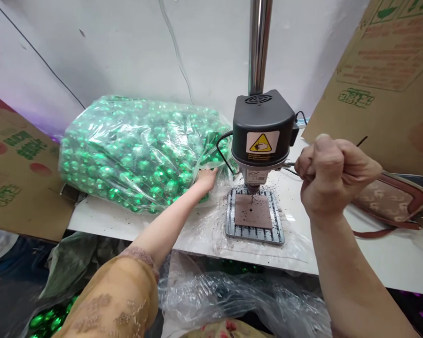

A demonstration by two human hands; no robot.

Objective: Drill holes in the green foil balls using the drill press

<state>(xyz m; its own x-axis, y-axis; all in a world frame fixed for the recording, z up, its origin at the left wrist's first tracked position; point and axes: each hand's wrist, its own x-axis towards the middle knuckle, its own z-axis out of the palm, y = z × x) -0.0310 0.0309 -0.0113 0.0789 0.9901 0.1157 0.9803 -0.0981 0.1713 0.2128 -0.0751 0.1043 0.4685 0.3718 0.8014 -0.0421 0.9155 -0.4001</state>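
A black bench drill press (262, 126) with a yellow warning label stands on a metal pillar. My right hand (327, 171) is closed in a fist round the drill press lever (289, 164) at the machine's right side. Under the drill, a brown square board (253, 212) with a dark hole lies on the slotted metal base (278, 230). To the left lies a large clear plastic bag (127, 136) of shiny green faceted balls (172, 186). At the bag's right end, my left hand (207, 180) reaches in among the balls; its fingertips are hidden.
Dark shavings lie around the base on the white table (98, 213). Cardboard boxes (380, 70) stand on both sides. A patterned bag with a brown strap (391, 199) lies at the right. Crumpled clear plastic (239, 295) and more green balls (49, 319) are below the table edge.
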